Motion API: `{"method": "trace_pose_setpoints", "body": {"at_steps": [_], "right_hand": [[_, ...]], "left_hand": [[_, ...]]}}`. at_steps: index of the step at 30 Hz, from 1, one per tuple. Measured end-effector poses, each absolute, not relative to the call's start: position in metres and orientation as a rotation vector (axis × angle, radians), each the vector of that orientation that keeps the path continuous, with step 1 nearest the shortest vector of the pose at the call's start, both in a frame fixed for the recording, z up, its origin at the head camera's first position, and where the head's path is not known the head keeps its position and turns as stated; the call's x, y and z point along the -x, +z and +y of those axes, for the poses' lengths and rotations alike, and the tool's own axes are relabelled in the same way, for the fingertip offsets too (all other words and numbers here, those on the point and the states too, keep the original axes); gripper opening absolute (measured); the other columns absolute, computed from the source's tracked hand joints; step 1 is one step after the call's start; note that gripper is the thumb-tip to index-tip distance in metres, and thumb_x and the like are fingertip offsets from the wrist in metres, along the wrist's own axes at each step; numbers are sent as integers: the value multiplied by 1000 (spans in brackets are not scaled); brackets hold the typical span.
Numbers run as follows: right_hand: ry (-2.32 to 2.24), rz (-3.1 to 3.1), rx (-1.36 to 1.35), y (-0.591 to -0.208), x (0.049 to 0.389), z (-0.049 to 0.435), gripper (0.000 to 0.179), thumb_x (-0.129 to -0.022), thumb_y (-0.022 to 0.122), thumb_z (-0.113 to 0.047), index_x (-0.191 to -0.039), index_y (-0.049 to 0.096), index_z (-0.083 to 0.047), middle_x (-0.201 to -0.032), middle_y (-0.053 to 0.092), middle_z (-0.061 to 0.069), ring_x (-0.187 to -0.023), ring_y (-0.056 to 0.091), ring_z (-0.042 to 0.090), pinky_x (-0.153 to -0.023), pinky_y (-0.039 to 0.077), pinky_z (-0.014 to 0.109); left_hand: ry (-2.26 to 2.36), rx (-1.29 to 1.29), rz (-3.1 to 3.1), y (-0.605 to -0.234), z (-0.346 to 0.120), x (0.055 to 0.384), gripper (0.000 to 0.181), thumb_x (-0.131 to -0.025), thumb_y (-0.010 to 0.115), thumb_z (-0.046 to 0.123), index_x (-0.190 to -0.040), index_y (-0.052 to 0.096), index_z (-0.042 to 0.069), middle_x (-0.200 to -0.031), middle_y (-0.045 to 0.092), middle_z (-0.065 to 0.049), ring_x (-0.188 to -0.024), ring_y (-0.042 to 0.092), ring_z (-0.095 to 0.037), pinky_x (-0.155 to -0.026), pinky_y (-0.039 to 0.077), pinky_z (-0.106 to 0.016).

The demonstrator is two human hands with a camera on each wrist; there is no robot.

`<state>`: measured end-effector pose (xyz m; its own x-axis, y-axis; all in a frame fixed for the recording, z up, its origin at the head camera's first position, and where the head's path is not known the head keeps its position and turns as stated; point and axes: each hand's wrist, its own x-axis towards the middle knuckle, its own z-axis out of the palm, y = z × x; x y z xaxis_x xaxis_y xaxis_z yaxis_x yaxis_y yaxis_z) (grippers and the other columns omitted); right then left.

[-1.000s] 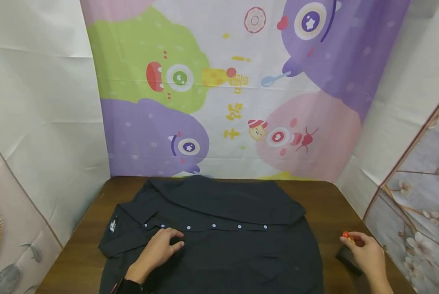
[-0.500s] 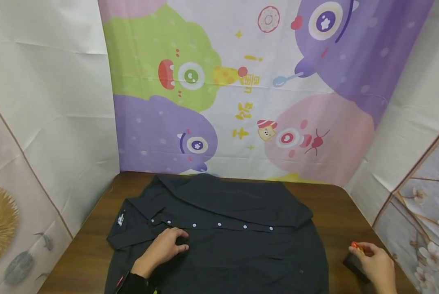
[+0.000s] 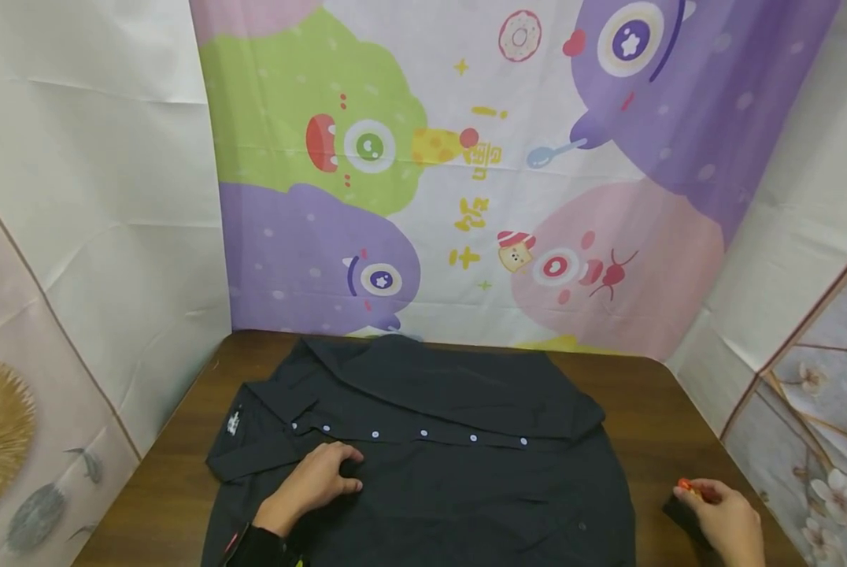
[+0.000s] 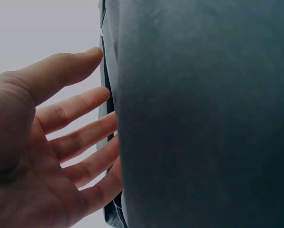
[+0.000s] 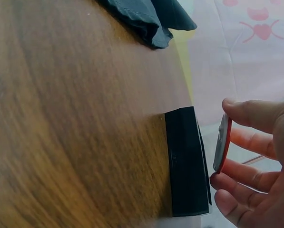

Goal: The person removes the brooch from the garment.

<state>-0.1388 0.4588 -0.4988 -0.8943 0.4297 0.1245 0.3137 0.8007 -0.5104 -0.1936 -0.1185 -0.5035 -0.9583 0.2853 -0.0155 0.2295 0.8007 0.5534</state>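
A dark button-up shirt (image 3: 480, 496) lies spread over the table, a row of pale buttons running across it. My left hand (image 3: 316, 482) is over its left part, fingers loosely extended and holding nothing; in the left wrist view the fingertips (image 4: 108, 124) come up to the dark cloth. Between thumb and fingers, my right hand (image 3: 734, 520) pinches a small flat badge-like piece (image 5: 221, 145), red-edged with a greyish back. Orange-red shows on it in the head view. Just below that hand is a small black box (image 5: 187, 161) on the table, partly hidden by the hand in the head view.
The brown wooden table (image 3: 650, 417) shows around the shirt. A cartoon-printed cloth (image 3: 310, 260) hangs behind the far edge, with white sheets (image 3: 133, 157) at the sides. One sleeve (image 3: 260, 457) is folded over at the left.
The head view has shifted a little, then steadied. My right hand has lowered slightly over the black box, still pinching the badge-like piece. My left hand has barely moved.
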Motion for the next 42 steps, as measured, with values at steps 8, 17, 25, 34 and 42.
{"method": "trace_pose_setpoints", "body": {"at_steps": [8, 17, 25, 34, 42], "right_hand": [[705, -2774, 587, -502, 140, 462, 46, -86, 73, -36, -105, 68, 5, -100, 70, 25, -105, 57, 54, -81, 44, 59], [653, -2787, 560, -507, 141, 465, 45, -85, 74, -33, -104, 67, 7, -101, 68, 29, -100, 58, 53, -80, 44, 59], [617, -2825, 535, -508, 138, 467, 40, -84, 74, -27, -105, 66, 6, -100, 60, 37, -96, 56, 54, -78, 43, 58], [559, -2938, 520, -505, 139, 473, 45, -83, 72, -30, -106, 65, 8, -99, 60, 37, -91, 56, 55, -74, 45, 57], [551, -2992, 519, -505, 140, 475, 49, -83, 72, -35, -103, 66, 10, -95, 62, 34, -90, 57, 53, -76, 45, 57]], "left_hand": [[867, -397, 2895, -501, -117, 193, 32, -72, 84, 20, -100, 72, 11, -106, 70, -6, -105, 63, -30, -94, 47, -51], [848, -410, 2898, -501, -118, 194, 31, -73, 83, 20, -100, 71, 11, -105, 71, -7, -104, 63, -31, -93, 47, -51], [877, -397, 2883, -502, -118, 192, 28, -75, 82, 19, -100, 72, 10, -105, 71, -7, -105, 63, -31, -94, 47, -51], [877, -399, 2879, -499, -116, 194, 24, -80, 78, 20, -101, 71, 10, -108, 70, -8, -108, 62, -32, -96, 46, -52], [866, -384, 2873, -502, -116, 194, 24, -80, 79, 21, -100, 72, 10, -107, 70, -6, -107, 63, -31, -96, 46, -51]]}}
